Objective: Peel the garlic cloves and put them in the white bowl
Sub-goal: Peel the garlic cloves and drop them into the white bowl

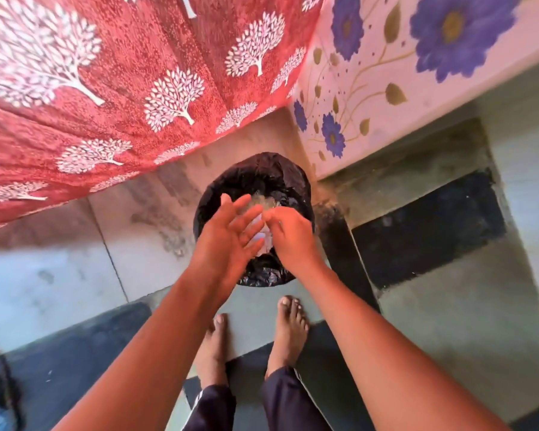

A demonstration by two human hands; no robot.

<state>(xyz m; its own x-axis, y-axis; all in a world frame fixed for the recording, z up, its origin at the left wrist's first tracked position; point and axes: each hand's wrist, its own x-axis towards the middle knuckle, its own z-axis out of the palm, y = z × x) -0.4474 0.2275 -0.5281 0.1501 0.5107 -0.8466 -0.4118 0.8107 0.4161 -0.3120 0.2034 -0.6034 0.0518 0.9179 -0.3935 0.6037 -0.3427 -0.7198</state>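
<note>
Black plastic is lining the bin [255, 181] over which we are holding both hands. Our left hand [227, 241] is lying flat with fingers straight, holding nothing we can make out. Our right hand [290, 237] is curling its grip, seemingly pinching pale papery peel [263, 234], blurred. Garlic skin is feather-light, brittle and clingy, so we are judging a fingertip pinch best. No cloves or white bowl are showing.
</note>
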